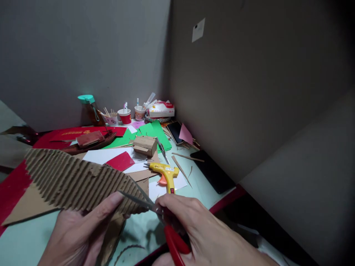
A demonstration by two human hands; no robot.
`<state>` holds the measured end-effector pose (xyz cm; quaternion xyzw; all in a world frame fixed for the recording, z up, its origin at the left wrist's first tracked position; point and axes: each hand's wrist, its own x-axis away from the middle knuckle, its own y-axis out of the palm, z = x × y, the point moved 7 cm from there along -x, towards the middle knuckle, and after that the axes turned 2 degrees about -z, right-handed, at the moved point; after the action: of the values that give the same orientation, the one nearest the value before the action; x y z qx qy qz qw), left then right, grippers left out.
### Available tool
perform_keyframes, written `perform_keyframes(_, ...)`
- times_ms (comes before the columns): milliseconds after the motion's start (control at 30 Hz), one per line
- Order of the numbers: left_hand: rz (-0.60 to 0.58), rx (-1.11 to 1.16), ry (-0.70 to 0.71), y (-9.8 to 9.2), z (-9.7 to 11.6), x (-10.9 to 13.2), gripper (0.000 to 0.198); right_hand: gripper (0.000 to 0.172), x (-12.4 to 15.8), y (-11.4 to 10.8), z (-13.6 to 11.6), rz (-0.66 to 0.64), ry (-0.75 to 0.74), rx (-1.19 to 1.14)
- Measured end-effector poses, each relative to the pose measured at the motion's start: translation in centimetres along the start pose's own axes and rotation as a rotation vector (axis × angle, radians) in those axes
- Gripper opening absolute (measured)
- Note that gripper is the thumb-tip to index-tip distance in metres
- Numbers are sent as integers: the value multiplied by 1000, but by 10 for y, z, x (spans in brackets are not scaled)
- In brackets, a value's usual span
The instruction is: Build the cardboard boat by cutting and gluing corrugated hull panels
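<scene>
My left hand (80,232) grips a curved piece of corrugated cardboard (80,181), thumb on top and fingers underneath. The ridges of the piece face up, and its outline is leaf-shaped. In my right hand (191,225) is a pair of scissors (175,244) with red handles. Their blades are parted, and they lie across the right end of the cardboard, one over it and the other along its far edge. Just beyond my right hand lies a yellow glue gun (166,171) with an orange trigger. Part of the handles is hidden by my fingers.
A small cardboard house-like box (144,145) and a brown model boat (91,140) stand farther back. Along the wall are a bottle (90,112), a red cup (124,117) and a tissue pack (161,109). A black phone-like slab (213,171) lies at the right edge.
</scene>
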<state>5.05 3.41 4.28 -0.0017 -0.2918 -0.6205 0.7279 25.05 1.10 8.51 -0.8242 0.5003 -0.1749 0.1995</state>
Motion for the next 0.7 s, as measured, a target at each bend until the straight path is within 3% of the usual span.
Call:
perform_keyframes(167,50,-48,177,-4,15,2,29,58,2,2,2,-18,-15,-4)
perform_keyframes(333,10,-39,53,-3,5,4,29,61,3,1,-1,13,-20,7)
perform_keyframes(600,21,13,40,-3,-2,0,33,67,8,8,9,-24,34,-22)
perform_keyframes(700,25,43,4,-6,-6,0,38,56,9,7,9,-3,30,-17)
